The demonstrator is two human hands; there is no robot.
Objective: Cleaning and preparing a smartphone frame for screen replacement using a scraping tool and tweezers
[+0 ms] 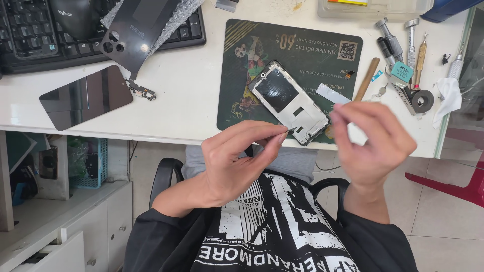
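Desk (191, 108), L to R: 1 keyboard (30, 35), 1 dark back cover (133, 32), 1 glossy screen panel (85, 96), 1 small circuit board (141, 90), 1 green mat (302, 50) w/ 1 opened phone frame (288, 102). Left hand (239, 163) pinched shut on thin dark tool (289, 131), tip at frame's near edge. Right hand (373, 141) fingers pinched on white strip (333, 94); approx 4 screwdrivers (403, 43) far R.

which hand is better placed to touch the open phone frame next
Probably the left hand: it pinches a thin dark tool whose tip sits right at the phone frame's near corner. The right hand is off to the side and seems busy pinching a white strip.
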